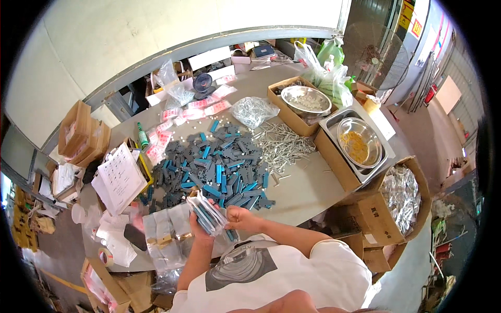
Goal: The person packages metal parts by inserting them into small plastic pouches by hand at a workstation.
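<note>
- Left hand (198,229) clutches packets (210,215) at 6 o'clock on the table (318,188); I can't tell the right hand's (243,218) grip.
- Parts (219,172) crowd their 12, screws (282,148) 1.
- Bowl (373,145) at 2: yellow bits (353,148).
- Carton (378,211) at 3: silver packs (401,201).

Left grip (199,228) holds packet stack (210,215); right grip (244,219) at edge.
</note>
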`<control>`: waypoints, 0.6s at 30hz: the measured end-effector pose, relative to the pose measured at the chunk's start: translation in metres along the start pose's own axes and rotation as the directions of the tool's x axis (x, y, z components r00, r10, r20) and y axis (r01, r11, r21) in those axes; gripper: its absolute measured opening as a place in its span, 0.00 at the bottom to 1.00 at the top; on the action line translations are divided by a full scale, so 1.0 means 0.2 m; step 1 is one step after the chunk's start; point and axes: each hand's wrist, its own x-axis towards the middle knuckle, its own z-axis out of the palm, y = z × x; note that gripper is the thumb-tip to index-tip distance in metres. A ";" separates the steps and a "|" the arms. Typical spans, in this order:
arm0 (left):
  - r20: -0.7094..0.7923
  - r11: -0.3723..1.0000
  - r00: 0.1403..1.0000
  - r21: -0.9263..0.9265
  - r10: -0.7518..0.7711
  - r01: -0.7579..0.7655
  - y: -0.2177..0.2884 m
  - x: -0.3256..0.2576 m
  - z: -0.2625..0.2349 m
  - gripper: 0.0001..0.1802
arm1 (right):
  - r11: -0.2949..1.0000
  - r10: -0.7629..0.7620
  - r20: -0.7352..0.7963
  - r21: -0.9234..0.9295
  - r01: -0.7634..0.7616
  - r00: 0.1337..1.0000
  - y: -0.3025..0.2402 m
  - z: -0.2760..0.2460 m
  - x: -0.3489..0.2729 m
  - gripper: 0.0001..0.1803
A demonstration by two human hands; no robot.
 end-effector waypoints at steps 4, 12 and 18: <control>-0.354 1.000 0.935 -0.001 0.011 -0.012 -0.02 0.06 0.19 0.25 | 0.972 -0.070 -0.276 -0.235 0.003 0.959 0.03 -0.02 -0.06 0.18; -0.447 0.943 0.840 0.026 0.306 -0.330 0.13 0.16 0.05 0.23 | 0.881 -0.012 -0.355 -0.446 -0.158 0.935 0.03 -0.65 -0.16 0.10; -0.556 0.954 0.776 0.140 0.296 -0.264 0.36 0.04 -0.01 0.17 | 0.282 -0.488 -0.839 -0.415 -0.865 0.243 -0.21 -1.90 -0.62 0.14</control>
